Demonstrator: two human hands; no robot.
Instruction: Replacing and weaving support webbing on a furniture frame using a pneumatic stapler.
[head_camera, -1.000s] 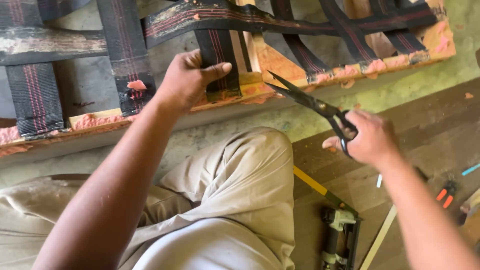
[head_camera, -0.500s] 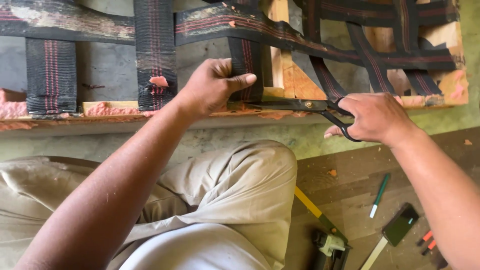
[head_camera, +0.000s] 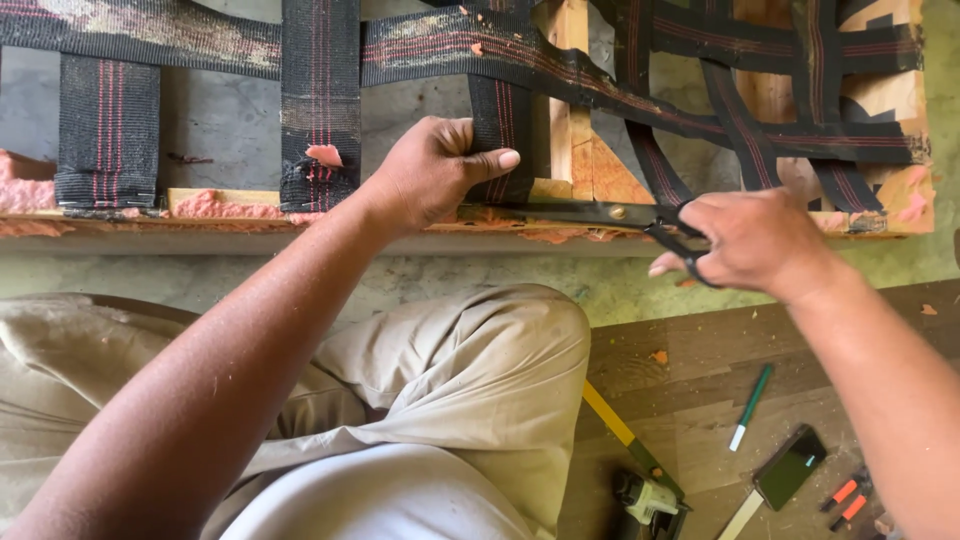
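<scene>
Left hand (head_camera: 432, 172) clamped on a black webbing strap (head_camera: 503, 130) with red stripes, thumb across the front, fingers wrapped behind and hidden by the strap. Strap running down to the lower rail of the wooden frame (head_camera: 575, 150), its bottom end covered by the hand. Right hand (head_camera: 745, 240) closed through the loops of black scissors (head_camera: 610, 214), fingers curled tight; loops mostly buried under the fingers. Blades lying flat along the frame's rail, tips reaching under the left hand; cannot tell whether blades are parted or shut, nor whether they touch the strap.

Other straps criss-crossed over the frame, upper parts cut off by the picture's edge. Pink foam scraps (head_camera: 210, 205) clinging to the rail. On the floor: green marker (head_camera: 751, 407), phone (head_camera: 790, 467), staple gun (head_camera: 650, 500) partly cut off at the bottom.

Compared with half a second ago: scissors lowered closer to the rail, right hand shifted slightly left, left grip unchanged.
</scene>
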